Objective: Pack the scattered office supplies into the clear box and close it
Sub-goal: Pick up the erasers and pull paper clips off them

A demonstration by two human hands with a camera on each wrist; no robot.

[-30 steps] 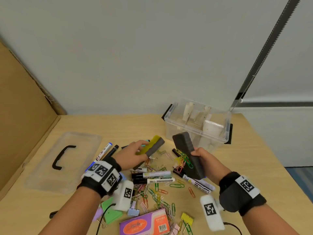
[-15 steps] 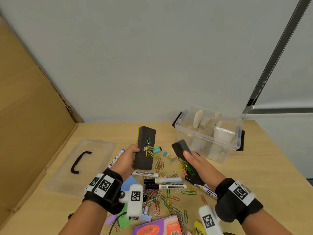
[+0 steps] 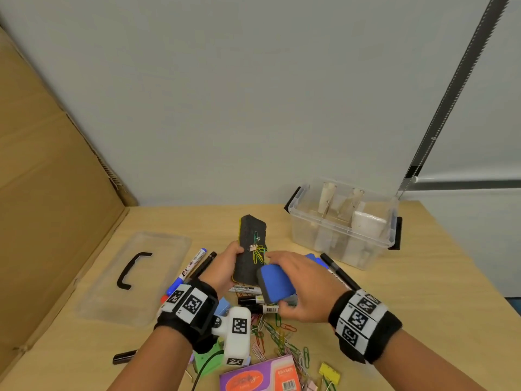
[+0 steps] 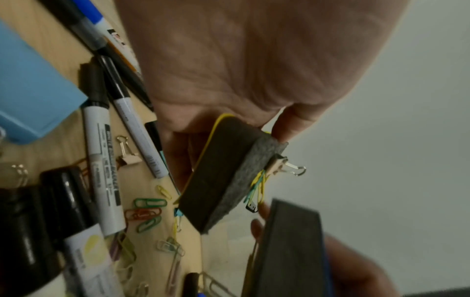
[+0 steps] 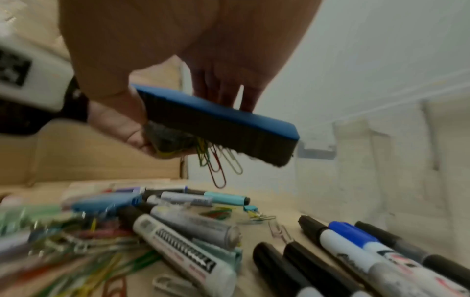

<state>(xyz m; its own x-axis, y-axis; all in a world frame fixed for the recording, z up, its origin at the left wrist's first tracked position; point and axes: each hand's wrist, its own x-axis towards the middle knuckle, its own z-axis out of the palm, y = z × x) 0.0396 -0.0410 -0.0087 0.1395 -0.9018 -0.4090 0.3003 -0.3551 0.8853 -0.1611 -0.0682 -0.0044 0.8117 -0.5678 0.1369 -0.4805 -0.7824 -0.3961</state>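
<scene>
My left hand [image 3: 225, 266] grips a yellow-backed felt eraser [image 3: 251, 249] upright above the table, felt side towards me. Coloured paper clips and a small binder clip [image 4: 279, 166] cling to the felt. My right hand [image 3: 298, 283] grips a blue-backed eraser [image 3: 277, 283], blue side up, right beside the yellow one's lower end. More paper clips [image 5: 216, 160] hang under its felt. The clear box [image 3: 344, 221] stands open at the back right, with cardboard dividers and a white item inside. Its lid [image 3: 135, 275] lies flat at the left, handle up.
Markers [image 3: 194, 263] and loose paper clips [image 3: 282, 334] litter the table below my hands. A purple eraser pack [image 3: 262, 376] and a yellow binder clip [image 3: 329, 372] lie near the front edge. A cardboard panel [image 3: 56, 193] walls off the left side.
My left hand turned the yellow eraser felt side up and raised it upright. My right hand flipped its eraser blue side up and brought it left against the yellow one.
</scene>
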